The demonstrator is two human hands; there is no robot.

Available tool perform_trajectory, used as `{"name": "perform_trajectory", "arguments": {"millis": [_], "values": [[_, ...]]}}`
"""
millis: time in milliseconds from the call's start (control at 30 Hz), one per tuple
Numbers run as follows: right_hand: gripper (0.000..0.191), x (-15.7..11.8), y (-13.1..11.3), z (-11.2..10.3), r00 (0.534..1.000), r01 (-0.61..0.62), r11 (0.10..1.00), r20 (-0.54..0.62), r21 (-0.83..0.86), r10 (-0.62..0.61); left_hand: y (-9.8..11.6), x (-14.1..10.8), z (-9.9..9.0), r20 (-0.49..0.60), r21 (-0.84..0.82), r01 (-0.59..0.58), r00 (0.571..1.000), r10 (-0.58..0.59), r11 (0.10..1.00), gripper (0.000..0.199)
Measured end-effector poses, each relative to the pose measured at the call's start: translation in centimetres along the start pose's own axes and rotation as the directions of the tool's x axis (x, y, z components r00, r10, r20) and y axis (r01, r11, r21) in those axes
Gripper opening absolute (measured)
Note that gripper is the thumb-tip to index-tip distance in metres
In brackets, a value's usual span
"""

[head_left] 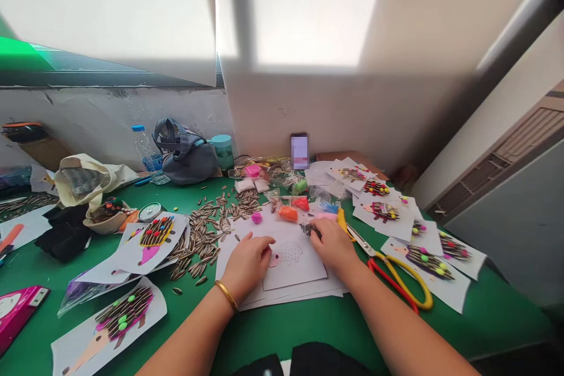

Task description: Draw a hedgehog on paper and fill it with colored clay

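Observation:
A white sheet with a drawn hedgehog [291, 252] lies between my hands; its outlined body is dotted and its snout is coloured pink. My left hand [249, 264], with a gold bangle at the wrist, rests on the paper beside the snout, fingers laid down and holding nothing visible. Above the drawing's right side, my right hand [332, 244] is closed on a small dark packet [308, 229], whose contents I cannot make out. Near the fingers are an orange clay packet [288, 214], a red clay packet [301, 203] and a magenta lump of clay [256, 218].
Loose sunflower seeds [205, 241] spread left of the paper. Scissors [388, 270] with yellow and red handles lie at the right. Finished hedgehog pictures [429, 264] lie on both sides. A phone [299, 151] leans on the wall, and a grey bag [187, 155] stands behind.

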State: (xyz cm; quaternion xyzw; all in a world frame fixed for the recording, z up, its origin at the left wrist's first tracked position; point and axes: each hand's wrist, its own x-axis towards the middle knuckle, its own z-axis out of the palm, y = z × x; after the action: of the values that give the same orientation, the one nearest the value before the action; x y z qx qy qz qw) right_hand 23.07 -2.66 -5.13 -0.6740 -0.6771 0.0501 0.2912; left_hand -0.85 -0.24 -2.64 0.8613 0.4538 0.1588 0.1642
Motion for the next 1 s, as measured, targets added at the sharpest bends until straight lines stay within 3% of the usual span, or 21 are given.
{"name": "perform_trajectory", "arguments": {"millis": [167,500,633,733,867,1000], "values": [[0.029,0.1,0.8,0.4,1.000,0.019,0.993,-0.014,-0.120,-0.021,-0.1,0.0,0.0,-0.004,-0.031,0.031,1.000,-0.031,0.999,0.031],[0.041,-0.4,0.1,0.1,0.997,0.006,0.970,-0.069,-0.241,-0.023,-0.2,-0.2,0.3,-0.018,-0.049,0.024,1.000,-0.025,0.998,0.029],[0.046,-0.7,-1.2,-0.7,0.993,0.043,0.971,-0.095,-0.237,-0.067,-0.4,-0.1,0.6,-0.044,-0.064,0.017,0.999,-0.020,0.998,0.028],[0.039,-0.3,-3.4,-1.9,0.988,0.116,0.968,-0.077,-0.223,-0.137,-0.5,-0.1,0.7,-0.057,-0.075,0.015,0.998,-0.019,0.997,0.028],[0.028,3.3,-6.3,-2.6,0.980,0.194,0.941,0.090,-0.278,-0.176,-0.4,-0.1,0.7,-0.054,-0.078,0.019,0.998,-0.023,0.997,0.028],[0.046,9.6,-7.7,-0.6,0.967,0.080,0.912,0.253,-0.403,0.027,-0.4,-0.2,0.6,-0.046,-0.082,0.021,0.999,-0.025,0.996,0.028]]}}
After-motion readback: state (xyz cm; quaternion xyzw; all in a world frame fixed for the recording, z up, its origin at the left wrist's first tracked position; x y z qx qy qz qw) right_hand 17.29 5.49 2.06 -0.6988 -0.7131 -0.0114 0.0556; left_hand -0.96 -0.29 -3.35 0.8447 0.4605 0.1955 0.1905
